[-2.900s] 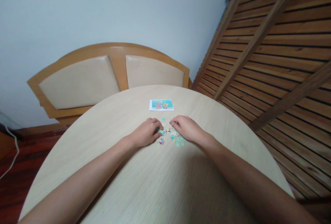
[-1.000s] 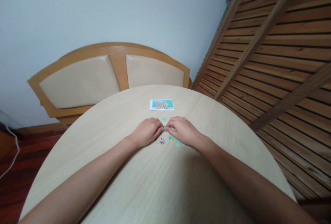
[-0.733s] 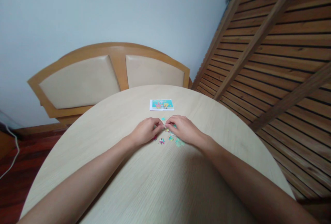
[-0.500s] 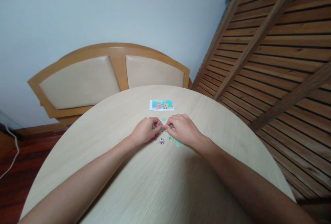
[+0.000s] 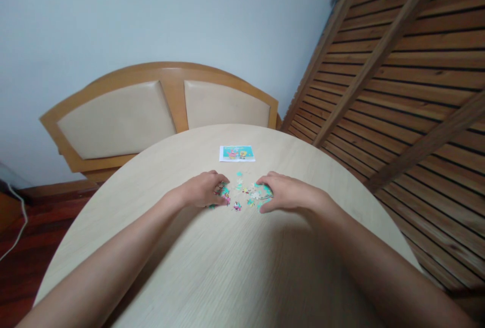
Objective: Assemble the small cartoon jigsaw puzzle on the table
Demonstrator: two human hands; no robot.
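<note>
Several small, mostly turquoise jigsaw pieces (image 5: 243,194) lie scattered on the round light-wood table (image 5: 235,267). My left hand (image 5: 201,191) rests at the left of the scatter, fingers loosely curved, fingertips on the pieces there. At the right of the scatter my right hand (image 5: 290,194) is cupped, thumb apart from the fingers, touching the nearest pieces. Neither hand grips a piece. A small printed cartoon picture (image 5: 237,153) lies flat beyond the pieces.
A wooden bench back with two beige cushioned panels (image 5: 151,110) stands behind the table against a pale wall. A slatted wooden frame (image 5: 397,75) leans at the right. Dark wood floor and a white cable (image 5: 17,227) show at the left.
My hands were pinched together over the middle of the pieces. They have now drawn apart to the sides and uncurled, and more pieces show between them.
</note>
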